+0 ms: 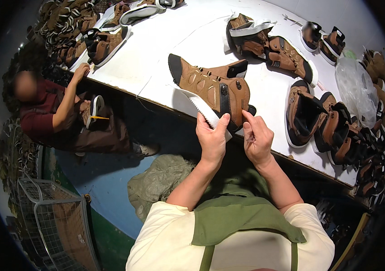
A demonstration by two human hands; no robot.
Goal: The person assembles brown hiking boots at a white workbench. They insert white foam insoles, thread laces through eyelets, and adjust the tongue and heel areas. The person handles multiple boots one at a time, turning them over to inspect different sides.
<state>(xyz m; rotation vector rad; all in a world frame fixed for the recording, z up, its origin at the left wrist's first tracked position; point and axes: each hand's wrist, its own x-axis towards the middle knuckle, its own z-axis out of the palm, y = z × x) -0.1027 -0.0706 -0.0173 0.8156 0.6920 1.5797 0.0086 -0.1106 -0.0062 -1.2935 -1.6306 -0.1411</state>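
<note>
Just above the table's near edge, a brown boot (212,88) with a black toe cap and heel is tipped on its side, toe toward the far left. Its white sole (198,103) stands partly apart from the upper along the left side. My left hand (212,136) grips this sole near the heel, thumb on top. Beside the heel, my right hand (259,137) has its fingers curled and its index fingertip at the boot's back edge. Whether a small thing sits in that pinch is too fine to see. Behind the held boot lies another brown boot (237,68).
The white table (165,31) carries more brown boots (290,58) at the back and boots (304,113) on the right, near a clear plastic bag (356,90). At left, a seated co-worker (61,106) holds a shoe. A wire cart (59,221) and grey-green cloth (158,180) are below.
</note>
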